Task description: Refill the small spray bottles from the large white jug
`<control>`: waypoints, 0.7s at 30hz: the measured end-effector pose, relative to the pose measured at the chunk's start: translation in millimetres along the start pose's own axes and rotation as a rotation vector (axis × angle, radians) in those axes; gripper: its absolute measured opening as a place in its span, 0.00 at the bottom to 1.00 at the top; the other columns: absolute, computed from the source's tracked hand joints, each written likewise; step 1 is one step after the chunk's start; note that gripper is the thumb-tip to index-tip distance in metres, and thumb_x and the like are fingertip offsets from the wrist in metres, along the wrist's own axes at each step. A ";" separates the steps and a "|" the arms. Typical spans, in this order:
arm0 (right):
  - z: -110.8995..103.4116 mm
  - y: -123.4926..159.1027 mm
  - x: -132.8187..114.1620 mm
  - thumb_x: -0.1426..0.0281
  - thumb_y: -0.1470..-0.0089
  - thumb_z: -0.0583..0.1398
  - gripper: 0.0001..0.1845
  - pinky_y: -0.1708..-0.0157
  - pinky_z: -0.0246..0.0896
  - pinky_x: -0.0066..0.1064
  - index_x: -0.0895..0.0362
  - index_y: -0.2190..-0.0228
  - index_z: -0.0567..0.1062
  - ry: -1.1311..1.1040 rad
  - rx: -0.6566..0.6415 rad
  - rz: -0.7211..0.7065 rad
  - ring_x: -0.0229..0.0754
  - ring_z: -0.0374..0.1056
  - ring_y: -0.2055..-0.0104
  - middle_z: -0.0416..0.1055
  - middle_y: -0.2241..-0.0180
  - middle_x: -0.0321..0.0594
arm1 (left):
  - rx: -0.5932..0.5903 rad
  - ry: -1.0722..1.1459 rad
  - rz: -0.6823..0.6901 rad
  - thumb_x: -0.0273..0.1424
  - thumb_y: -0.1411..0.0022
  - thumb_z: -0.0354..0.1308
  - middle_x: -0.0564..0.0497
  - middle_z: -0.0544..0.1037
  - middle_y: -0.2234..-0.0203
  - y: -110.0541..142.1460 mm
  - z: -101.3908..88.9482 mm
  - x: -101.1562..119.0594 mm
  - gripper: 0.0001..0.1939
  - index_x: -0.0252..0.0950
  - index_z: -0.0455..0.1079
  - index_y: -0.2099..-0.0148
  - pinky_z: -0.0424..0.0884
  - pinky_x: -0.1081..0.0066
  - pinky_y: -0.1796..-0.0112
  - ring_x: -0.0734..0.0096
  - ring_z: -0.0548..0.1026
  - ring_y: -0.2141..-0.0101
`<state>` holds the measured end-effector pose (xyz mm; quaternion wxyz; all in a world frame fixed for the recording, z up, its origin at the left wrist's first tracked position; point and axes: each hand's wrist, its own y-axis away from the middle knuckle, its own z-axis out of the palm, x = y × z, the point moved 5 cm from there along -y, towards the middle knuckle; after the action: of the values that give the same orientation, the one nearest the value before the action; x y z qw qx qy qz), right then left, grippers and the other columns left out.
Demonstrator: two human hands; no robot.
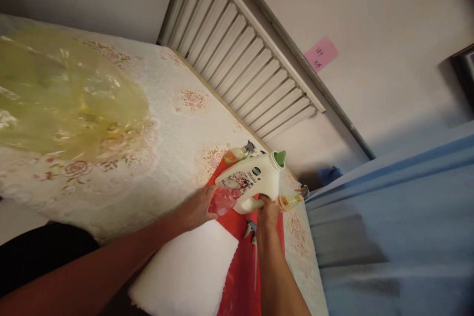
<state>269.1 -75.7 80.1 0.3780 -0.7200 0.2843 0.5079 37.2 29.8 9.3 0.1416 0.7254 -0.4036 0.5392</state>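
Observation:
My left hand (203,206) is closed around a clear pinkish bottle (224,201) whose neck has no cap on it. By its handle, my right hand (268,211) grips a large cream detergent jug (264,173). A green spout shows in the jug's open mouth, and a printed label faces me. Jug and bottle are close together over a red cloth (242,276). Between my forearms lies a removed spray trigger head (251,228) with its thin dip tube. A folded white cloth (188,271) is near my left forearm.
A spray bottle (237,152) lies behind the jug, and another bottle with yellowish liquid (291,202) is to its right. A yellow plastic bag (70,98) covers the table's left part. A radiator (237,54) borders the flowered tablecloth (174,143); a blue curtain (400,227) hangs right.

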 end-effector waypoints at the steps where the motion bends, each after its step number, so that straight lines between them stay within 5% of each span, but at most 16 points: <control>1: -1.2 0.2 -1.9 0.67 0.58 0.60 0.13 0.65 0.64 0.31 0.55 0.65 0.74 0.027 0.009 -0.004 0.42 0.69 0.66 0.75 0.72 0.34 | 0.003 0.000 0.003 0.28 0.52 0.66 0.43 0.72 0.45 0.7 -1.3 1.9 0.40 0.44 0.57 0.38 0.66 0.53 0.43 0.45 0.69 0.44; 6: -22.6 3.9 -10.9 0.62 0.61 0.65 0.22 0.60 0.66 0.33 0.56 0.61 0.75 0.158 -0.054 0.012 0.44 0.72 0.62 0.78 0.64 0.39 | -0.021 -0.011 0.008 0.26 0.50 0.64 0.42 0.73 0.46 2.2 -6.9 11.7 0.37 0.41 0.59 0.37 0.68 0.57 0.45 0.51 0.71 0.45; 10: -59.5 18.6 -3.0 0.55 0.61 0.65 0.31 0.60 0.66 0.34 0.57 0.55 0.74 0.472 -0.101 0.077 0.46 0.73 0.59 0.78 0.61 0.42 | -0.026 -0.025 -0.007 0.27 0.49 0.64 0.41 0.71 0.43 1.8 -6.9 12.6 0.37 0.38 0.58 0.37 0.67 0.58 0.43 0.52 0.70 0.43; 15: -97.7 46.2 22.8 0.55 0.63 0.66 0.17 0.70 0.60 0.34 0.55 0.76 0.75 0.753 -0.082 0.206 0.47 0.69 0.71 0.72 0.78 0.37 | -0.030 -0.066 -0.034 0.28 0.49 0.65 0.38 0.70 0.42 0.7 -2.3 7.9 0.38 0.36 0.57 0.37 0.65 0.56 0.41 0.49 0.68 0.41; 21: -97.1 66.1 42.6 0.62 0.65 0.68 0.13 0.74 0.52 0.31 0.53 0.86 0.71 0.894 -0.169 0.285 0.44 0.67 0.75 0.70 0.84 0.34 | -0.026 -0.051 -0.022 0.28 0.49 0.64 0.40 0.70 0.42 1.3 -4.6 10.2 0.38 0.38 0.56 0.37 0.65 0.57 0.41 0.51 0.68 0.41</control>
<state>280.5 -194.3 42.1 0.0852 -0.8500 0.4726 0.2165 34.1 27.4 19.9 0.1466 0.7415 -0.4060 0.5136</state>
